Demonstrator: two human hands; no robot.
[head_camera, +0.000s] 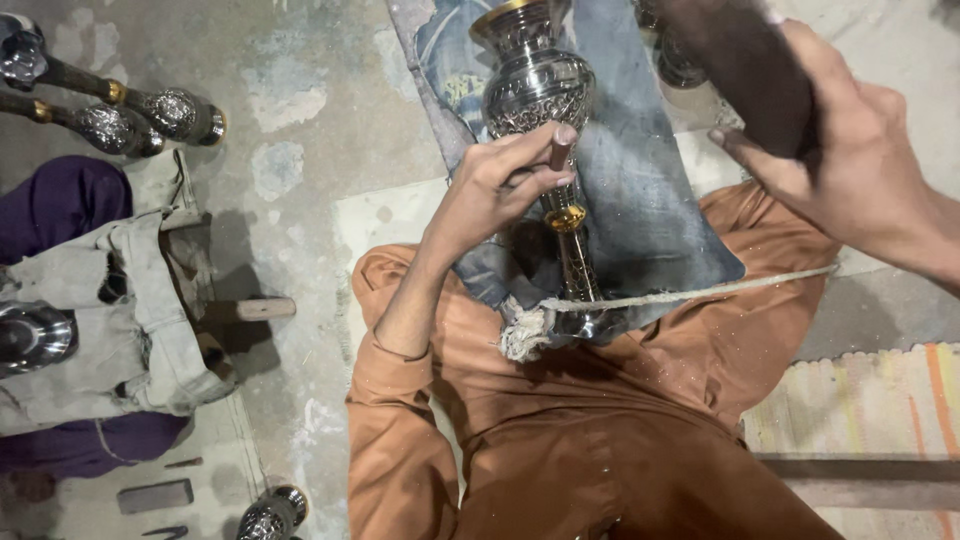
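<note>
Vase (535, 90): on blue cloth (650, 200) over my lap, long axis pointing away from me.
Left hand (495, 185): nearer, pinching thin tool (561, 148) against vase neck.
Right hand (840, 150): raised, gripping dark block (745, 60), maybe mallet.

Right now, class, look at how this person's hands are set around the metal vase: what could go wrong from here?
1. The left hand pinches a small punch against the engraved vase; the mallet raised in the right hand might strike fingers.
2. Only a rope pins the vase across the lap; it could slip and mar the pattern.
</note>
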